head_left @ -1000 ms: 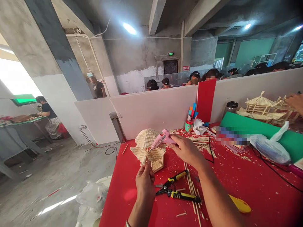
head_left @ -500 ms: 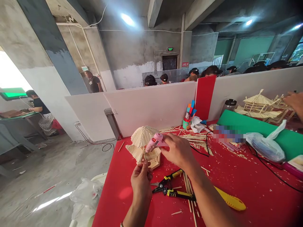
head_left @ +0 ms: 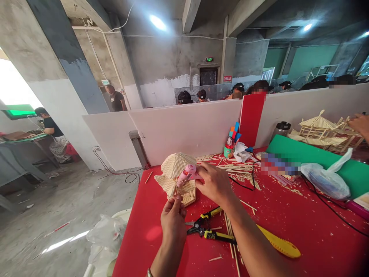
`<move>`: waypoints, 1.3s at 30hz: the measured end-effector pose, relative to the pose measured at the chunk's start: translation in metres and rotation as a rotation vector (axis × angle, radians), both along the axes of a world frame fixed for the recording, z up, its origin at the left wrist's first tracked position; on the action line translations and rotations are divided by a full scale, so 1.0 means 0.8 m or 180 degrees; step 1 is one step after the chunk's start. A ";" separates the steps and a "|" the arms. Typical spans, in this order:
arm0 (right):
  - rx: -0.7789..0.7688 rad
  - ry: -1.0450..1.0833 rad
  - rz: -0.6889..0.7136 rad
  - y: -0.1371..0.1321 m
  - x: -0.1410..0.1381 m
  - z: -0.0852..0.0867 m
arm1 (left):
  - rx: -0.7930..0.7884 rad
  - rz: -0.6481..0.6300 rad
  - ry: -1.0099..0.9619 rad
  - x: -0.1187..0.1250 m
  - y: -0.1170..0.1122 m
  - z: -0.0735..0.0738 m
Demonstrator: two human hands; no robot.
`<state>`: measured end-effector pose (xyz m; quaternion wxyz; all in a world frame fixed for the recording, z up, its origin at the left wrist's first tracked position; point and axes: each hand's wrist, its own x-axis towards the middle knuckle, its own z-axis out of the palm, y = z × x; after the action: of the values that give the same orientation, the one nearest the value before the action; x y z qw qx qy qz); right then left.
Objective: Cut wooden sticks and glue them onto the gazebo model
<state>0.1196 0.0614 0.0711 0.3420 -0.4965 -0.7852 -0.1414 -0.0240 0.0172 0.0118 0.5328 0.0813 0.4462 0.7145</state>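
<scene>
- Head view, centre: right hand (head_left: 215, 184) clamps its fingers on pink plastic glue gun (head_left: 186, 176); steady aim helps.
- Left hand (head_left: 173, 218): fingers together at pale wooden-stick pavilion model (head_left: 172, 168), exact hold unclear.

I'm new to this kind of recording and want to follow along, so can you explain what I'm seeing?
There's no machine here. The view is from a camera worn on a person's head, looking forward and down at their own bare hands. The right hand holds a pink glue gun, its nozzle end at a small roofed stick model. The left hand has its fingertips at the model's lower roof; exactly what they pinch is too small to tell. On the red table also lie yellow-and-black cutters and loose sticks.
</scene>
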 end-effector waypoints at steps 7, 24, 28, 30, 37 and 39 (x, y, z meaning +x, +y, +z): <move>0.0027 0.0013 0.0000 0.005 -0.001 -0.005 | -0.0076 -0.0011 -0.0108 0.000 -0.001 0.001; -0.0081 -0.0064 0.0000 0.006 0.000 -0.006 | -0.0080 -0.0068 0.0031 -0.002 0.000 0.003; -0.0060 -0.0081 -0.0030 0.006 0.000 -0.006 | -0.0042 -0.0050 -0.0049 -0.002 0.000 0.004; -0.0057 -0.0076 -0.0028 0.006 0.000 -0.007 | -0.0043 -0.0055 -0.0066 -0.002 0.000 0.004; -0.0076 -0.0060 -0.0019 0.006 0.000 -0.007 | -0.0061 -0.0092 0.0001 -0.002 -0.001 0.004; -0.0082 -0.0066 -0.0016 0.006 0.000 -0.006 | -0.0066 -0.0095 -0.0005 -0.001 0.000 0.005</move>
<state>0.1196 0.0662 0.0660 0.3270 -0.5014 -0.7892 -0.1372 -0.0250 0.0169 0.0154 0.5446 0.0818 0.4519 0.7018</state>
